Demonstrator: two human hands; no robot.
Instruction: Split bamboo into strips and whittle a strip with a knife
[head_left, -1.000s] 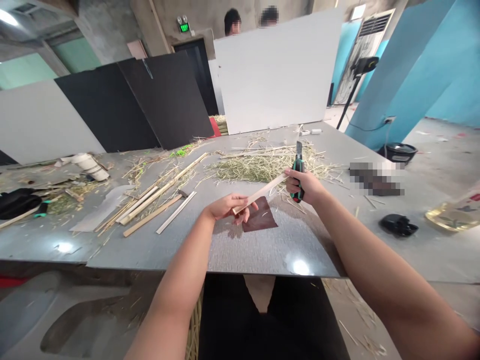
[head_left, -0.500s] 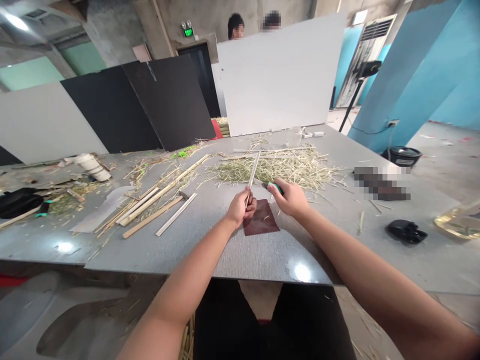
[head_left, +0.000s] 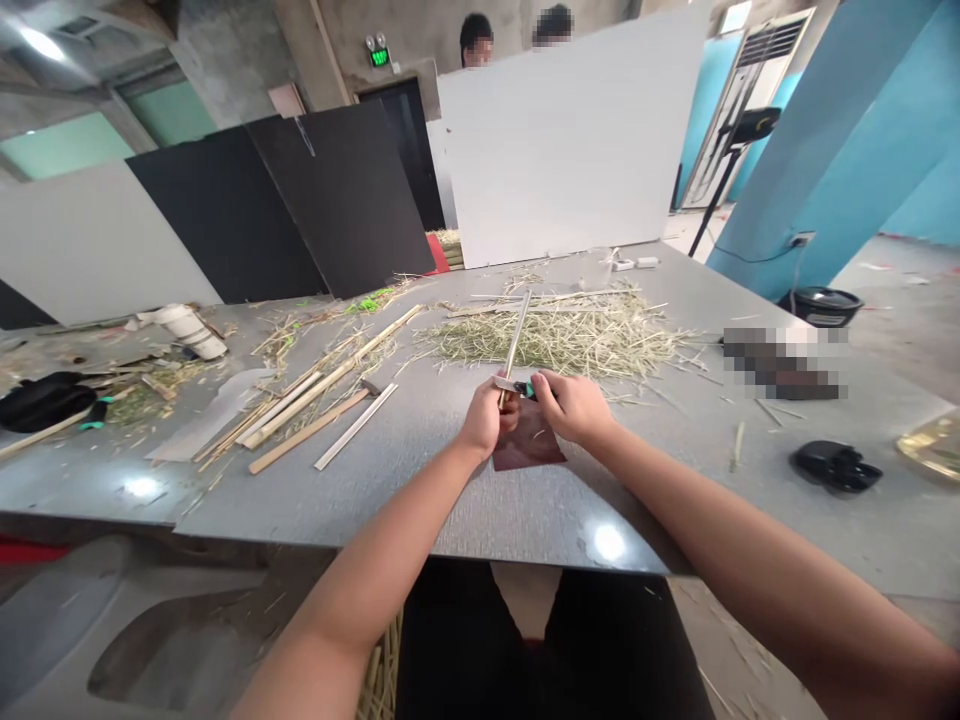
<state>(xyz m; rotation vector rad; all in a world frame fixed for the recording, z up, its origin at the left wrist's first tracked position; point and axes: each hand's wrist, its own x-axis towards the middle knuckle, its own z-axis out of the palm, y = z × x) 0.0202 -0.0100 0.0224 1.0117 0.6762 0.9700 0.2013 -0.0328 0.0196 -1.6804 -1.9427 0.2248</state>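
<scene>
My left hand (head_left: pixel 486 415) is closed round a pale bamboo strip (head_left: pixel 517 335), which points up and away from me over the table. In my closed right hand (head_left: pixel 574 405) is a knife (head_left: pixel 526 389) with a green and black handle. Its blade lies across the strip, close to my left thumb. Below both hands, a dark red-brown square sheet (head_left: pixel 529 452) lies flat on the table, partly covered by them. Just beyond them spreads a heap of thin bamboo shavings (head_left: pixel 562 335).
Left on the grey table (head_left: pixel 390 510) lie a hammer (head_left: pixel 311 430), a short pale strip (head_left: pixel 356 427) and several long bamboo pieces (head_left: pixel 337 375). A black object (head_left: pixel 836 466) sits at right. White boards (head_left: pixel 562 150) stand behind, with two people's heads above.
My right hand has brought the knife left and slightly down, so its blade now sits at the strip beside my left thumb. The whole view has shifted slightly.
</scene>
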